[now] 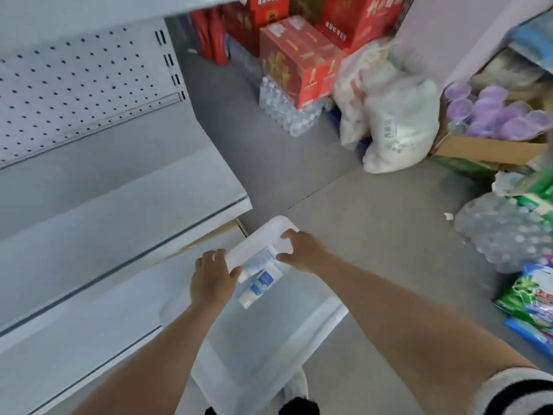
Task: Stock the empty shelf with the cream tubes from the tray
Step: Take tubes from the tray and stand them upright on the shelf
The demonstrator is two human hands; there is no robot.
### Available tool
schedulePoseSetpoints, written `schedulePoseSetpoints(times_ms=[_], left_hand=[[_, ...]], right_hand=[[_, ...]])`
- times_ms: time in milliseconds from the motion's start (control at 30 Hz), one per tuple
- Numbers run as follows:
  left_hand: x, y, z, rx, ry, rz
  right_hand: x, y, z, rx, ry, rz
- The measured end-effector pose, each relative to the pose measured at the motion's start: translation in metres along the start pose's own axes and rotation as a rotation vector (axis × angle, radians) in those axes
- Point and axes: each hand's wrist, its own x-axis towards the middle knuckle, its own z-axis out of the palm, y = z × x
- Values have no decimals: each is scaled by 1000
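Head view | empty shelf (119, 211) at left | left hand (211, 277), right hand (303, 250): fingers curled on white panel (263, 238) at tray (326, 313) far end, lid or rim unclear | cream tubes (263, 278) lying in tray | step: reaching stock; next: free a hand, pinch one tube, carry it left

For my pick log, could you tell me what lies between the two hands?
Head view: a blurred white pack, held by the left hand and right hand, above the cream tubes in the tray.
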Motion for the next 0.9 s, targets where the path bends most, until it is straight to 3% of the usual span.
schedulePoseSetpoints(times_ms=[133, 233, 400, 633, 833, 900], left_hand=[[19, -23, 50, -26, -125, 22], [26, -39, 70, 0, -99, 80], [31, -48, 88, 5, -80, 379], [60, -46, 135, -10, -213, 282], [58, -27, 172, 32, -138, 163], [53, -24, 179, 47, -110, 124]], right_hand=[[46, 17, 67, 58, -139, 76], [65, 19, 117, 192, -318, 84], [67, 16, 190, 379, -424, 166], [54, 28, 218, 618, -210, 215], [25, 55, 236, 347, -7, 328], [24, 58, 240, 364, 52, 388]])
